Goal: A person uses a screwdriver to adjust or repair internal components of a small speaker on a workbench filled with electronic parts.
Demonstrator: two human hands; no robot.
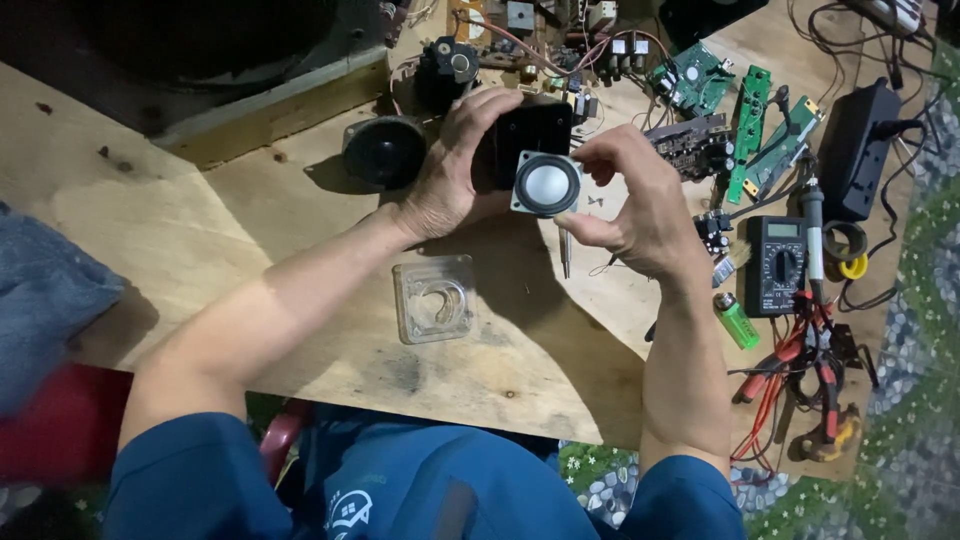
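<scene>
Seemingly, small speaker point(546, 185) between both hands.

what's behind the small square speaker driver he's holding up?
A black box, gripped by the left hand, sits right behind the small speaker driver. The driver and hand hide the box's lower front.

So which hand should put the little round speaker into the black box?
Probably the right hand: it already pinches the small speaker by its edge, plus a screwdriver. The left hand is steadying the black box.
</scene>
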